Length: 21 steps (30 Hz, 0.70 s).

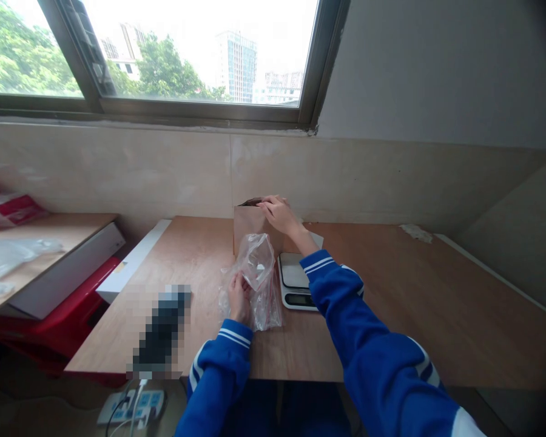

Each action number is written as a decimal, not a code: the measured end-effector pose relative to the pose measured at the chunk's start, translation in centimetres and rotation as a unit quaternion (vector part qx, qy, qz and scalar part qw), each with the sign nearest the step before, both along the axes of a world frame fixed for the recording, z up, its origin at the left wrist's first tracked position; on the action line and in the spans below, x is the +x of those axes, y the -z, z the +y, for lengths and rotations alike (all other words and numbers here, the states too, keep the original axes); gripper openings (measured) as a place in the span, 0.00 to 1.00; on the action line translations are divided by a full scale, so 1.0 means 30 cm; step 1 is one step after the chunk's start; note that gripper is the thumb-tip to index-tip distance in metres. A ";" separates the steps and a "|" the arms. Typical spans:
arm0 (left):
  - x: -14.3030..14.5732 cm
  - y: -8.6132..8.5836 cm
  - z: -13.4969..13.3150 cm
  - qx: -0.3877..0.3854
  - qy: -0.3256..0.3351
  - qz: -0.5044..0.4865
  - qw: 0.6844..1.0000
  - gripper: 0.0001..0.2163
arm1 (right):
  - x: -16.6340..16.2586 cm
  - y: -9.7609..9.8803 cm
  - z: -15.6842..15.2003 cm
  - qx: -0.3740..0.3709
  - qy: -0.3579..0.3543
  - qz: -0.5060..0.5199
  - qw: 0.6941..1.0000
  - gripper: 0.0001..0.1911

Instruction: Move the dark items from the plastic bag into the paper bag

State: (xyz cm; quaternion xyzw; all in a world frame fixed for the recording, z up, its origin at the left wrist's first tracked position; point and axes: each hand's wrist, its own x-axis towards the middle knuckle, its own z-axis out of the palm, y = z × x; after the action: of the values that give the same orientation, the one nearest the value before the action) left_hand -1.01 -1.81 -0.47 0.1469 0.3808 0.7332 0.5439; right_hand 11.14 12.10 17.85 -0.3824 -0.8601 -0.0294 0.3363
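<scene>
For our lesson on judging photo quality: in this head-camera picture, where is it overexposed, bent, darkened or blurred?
Head view: the sky through the window is blown out white; the wooden table's edges bow, a wide-angle effect; the right-hand corners darken; a dark object on the table is pixelated; light glints on the clear plastic bag held by the left hand; the right hand on the brown paper bag is sharp.

Brown paper bag, clear plastic bag, white scale, blue white-striped sleeves
</scene>
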 end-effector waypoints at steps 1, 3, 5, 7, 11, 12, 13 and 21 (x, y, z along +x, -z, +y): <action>0.001 0.000 0.000 0.000 -0.001 0.006 1.000 0.15 | 0.002 0.004 -0.018 0.014 0.007 0.019 1.000 0.21; 0.003 -0.003 -0.002 0.005 -0.014 0.033 0.999 0.15 | 0.006 0.022 -0.072 0.029 0.026 0.084 0.996 0.21; 0.005 -0.012 -0.008 0.018 -0.048 0.086 0.995 0.16 | 0.016 0.056 -0.146 0.004 0.047 0.170 0.984 0.23; 0.005 -0.028 -0.017 0.036 -0.091 0.151 0.984 0.17 | 0.037 0.100 -0.232 -0.082 0.044 0.251 0.963 0.27; 0.009 -0.072 -0.040 0.054 -0.133 0.233 0.962 0.15 | 0.103 0.171 -0.393 -0.328 -0.003 0.368 0.870 0.36; 0.011 -0.085 -0.045 0.054 -0.135 0.244 0.959 0.14 | 0.118 0.181 -0.424 -0.353 -0.019 0.375 0.857 0.35; 0.012 -0.098 -0.051 0.054 -0.135 0.252 0.957 0.13 | 0.132 0.189 -0.449 -0.364 -0.032 0.375 0.852 0.34; -0.052 -0.230 -0.115 0.129 0.110 0.239 0.956 0.12 | 0.194 0.247 -0.482 -0.341 -0.004 0.394 0.854 0.18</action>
State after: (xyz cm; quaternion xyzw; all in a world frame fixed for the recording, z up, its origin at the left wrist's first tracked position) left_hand -2.57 -5.26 6.42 0.4276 0.3831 0.6555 0.4907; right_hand 16.96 -2.36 10.44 -0.4494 -0.6132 0.4197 0.4958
